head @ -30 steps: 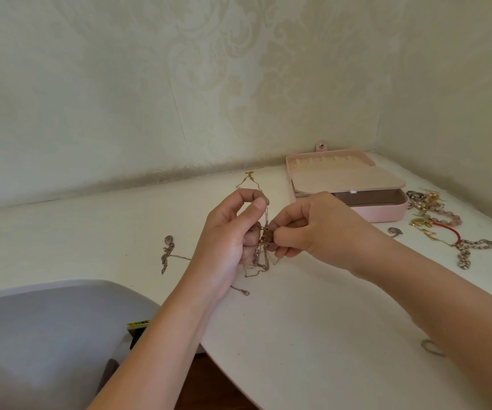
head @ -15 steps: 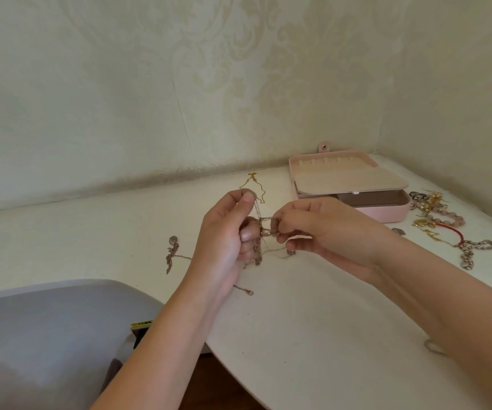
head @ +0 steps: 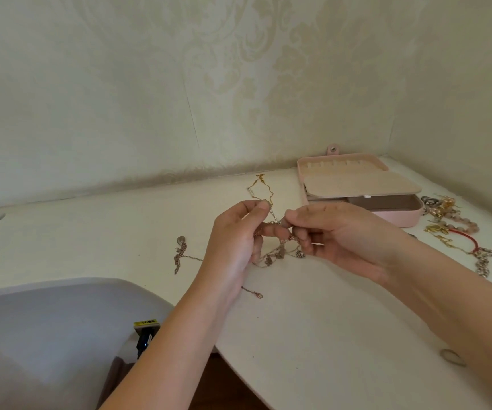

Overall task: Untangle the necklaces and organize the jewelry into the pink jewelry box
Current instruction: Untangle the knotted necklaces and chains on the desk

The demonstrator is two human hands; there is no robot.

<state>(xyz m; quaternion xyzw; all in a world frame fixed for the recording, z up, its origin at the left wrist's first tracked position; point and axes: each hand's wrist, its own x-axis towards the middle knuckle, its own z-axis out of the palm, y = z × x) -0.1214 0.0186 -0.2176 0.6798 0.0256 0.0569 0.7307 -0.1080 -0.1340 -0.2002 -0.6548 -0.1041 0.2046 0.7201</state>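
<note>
Both my left hand (head: 236, 238) and right hand (head: 339, 232) pinch the tangle (head: 278, 251) near the box (head: 401, 218) — tugging apart could cinch it tighter.

A knot of thin silver and gold chain necklaces (head: 280, 251) hangs pinched between the left hand (head: 233, 244) and the right hand (head: 339, 235). The open pink rectangular jewelry box (head: 401, 218) lies just beyond the right hand, with loose gold and beaded jewelry (head: 438, 228) further right.
</note>
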